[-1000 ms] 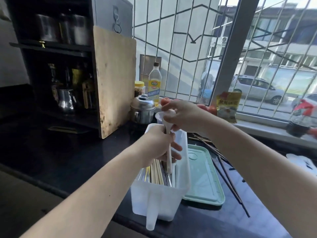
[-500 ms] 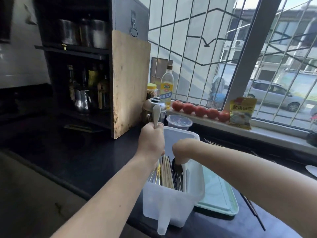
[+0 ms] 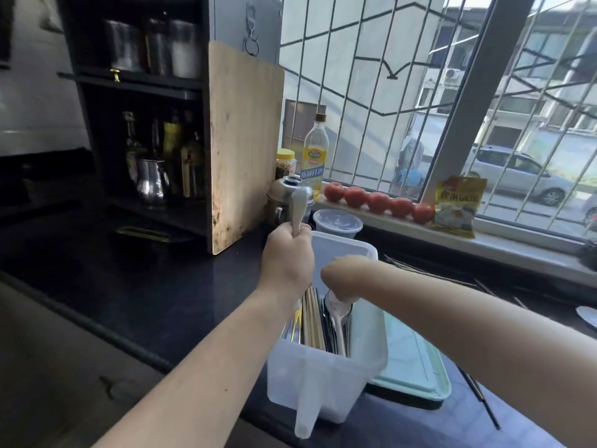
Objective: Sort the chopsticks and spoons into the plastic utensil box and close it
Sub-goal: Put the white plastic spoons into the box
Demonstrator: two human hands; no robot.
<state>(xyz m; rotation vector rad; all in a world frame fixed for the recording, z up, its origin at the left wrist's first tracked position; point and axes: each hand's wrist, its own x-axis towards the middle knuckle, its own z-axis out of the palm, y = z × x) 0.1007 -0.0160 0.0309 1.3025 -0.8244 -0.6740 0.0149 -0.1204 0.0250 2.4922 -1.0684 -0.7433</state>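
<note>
A pale plastic spoon [image 3: 296, 206] is clenched upright in the left hand [image 3: 287, 260]. A white spoon [image 3: 337, 313] is pinched by the right hand [image 3: 344, 279] inside the translucent plastic utensil box [image 3: 326, 379]. Risk: the spoon could be wedged across the wooden chopsticks [image 3: 311, 321] just left of that pinch, so the pale green lid [image 3: 410, 360] might later be blocked.

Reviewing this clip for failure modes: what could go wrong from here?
1. The right hand is lowering a white spoon into the utensil box, which overhangs the counter edge; a push might tip it.
2. The left hand holds a second spoon upright; it could slip.
</note>
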